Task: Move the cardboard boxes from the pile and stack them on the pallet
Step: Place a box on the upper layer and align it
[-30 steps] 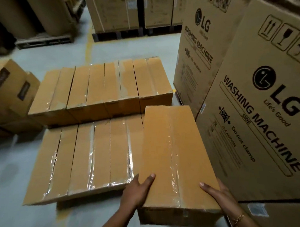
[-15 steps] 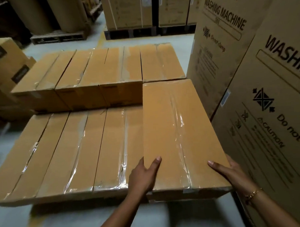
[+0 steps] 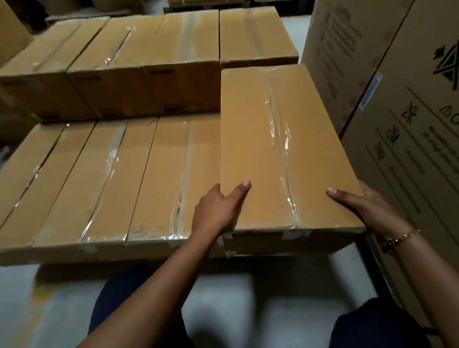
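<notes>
At the right end of the front row (image 3: 106, 183), the box (image 3: 274, 146) fills the last gap, close against the big cartons (image 3: 403, 115) on its right. The left hand (image 3: 219, 210) clasps its near left edge, thumb laid on top. The right hand (image 3: 364, 205) clasps the near right corner the same way, with its other fingers hidden down the side. The box's top stands a little above its three neighbours, so I'd judge it not quite settled. The back row (image 3: 140, 46) of four stands higher, so the front looks due another layer. Pallet and pile are out of sight.
</notes>
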The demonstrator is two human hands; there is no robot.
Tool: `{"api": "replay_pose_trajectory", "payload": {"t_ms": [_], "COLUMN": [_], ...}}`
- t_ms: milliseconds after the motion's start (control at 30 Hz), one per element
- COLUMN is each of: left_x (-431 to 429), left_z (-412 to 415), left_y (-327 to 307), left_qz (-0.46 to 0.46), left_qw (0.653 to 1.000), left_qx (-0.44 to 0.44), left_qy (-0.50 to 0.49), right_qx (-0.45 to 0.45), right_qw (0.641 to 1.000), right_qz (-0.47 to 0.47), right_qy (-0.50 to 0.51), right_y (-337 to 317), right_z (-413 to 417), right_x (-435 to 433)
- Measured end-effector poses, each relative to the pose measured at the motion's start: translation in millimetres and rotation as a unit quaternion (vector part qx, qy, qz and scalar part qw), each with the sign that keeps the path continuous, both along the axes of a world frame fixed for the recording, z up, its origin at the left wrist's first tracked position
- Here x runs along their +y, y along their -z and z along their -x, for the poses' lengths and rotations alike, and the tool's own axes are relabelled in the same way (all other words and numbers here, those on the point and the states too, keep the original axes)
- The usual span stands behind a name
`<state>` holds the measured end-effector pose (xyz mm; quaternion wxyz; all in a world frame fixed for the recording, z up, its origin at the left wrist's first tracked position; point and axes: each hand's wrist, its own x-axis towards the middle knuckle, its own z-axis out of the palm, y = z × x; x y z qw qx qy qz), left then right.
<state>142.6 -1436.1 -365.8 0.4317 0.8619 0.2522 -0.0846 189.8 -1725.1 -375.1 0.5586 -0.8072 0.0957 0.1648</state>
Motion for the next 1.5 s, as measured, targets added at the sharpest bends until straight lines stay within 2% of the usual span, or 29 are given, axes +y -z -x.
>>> {"api": "replay_pose_trajectory", "payload": {"t_ms": [333, 500, 700, 867, 1500], "left_x": [-3, 1, 5, -4, 8], "left_z": [5, 9, 26, 35, -15], "left_y": [4, 4, 14, 25, 26], "left_qz": [0.029, 0.092, 0.16, 0.147, 0.157], "left_qw": [0.999, 0.995, 0.984, 0.985, 0.982], "left_qx": [-0.014, -0.033, -0.072, -0.089, -0.101], "left_qy": [-0.004, -0.026, -0.031, -0.024, -0.03], "right_qx": [-0.01, -0.022, -0.04, -0.075, -0.077], "right_qw": [1.0, 0.999, 0.994, 0.994, 0.994], "right_qz": [-0.023, -0.028, -0.087, -0.056, -0.016], "right_qy": [0.011, 0.029, 0.047, 0.063, 0.071], "right_y": [3, 0, 1, 14, 5], "right_z": [7, 10, 24, 27, -25], "right_x": [-1, 2, 0, 2, 14]}}
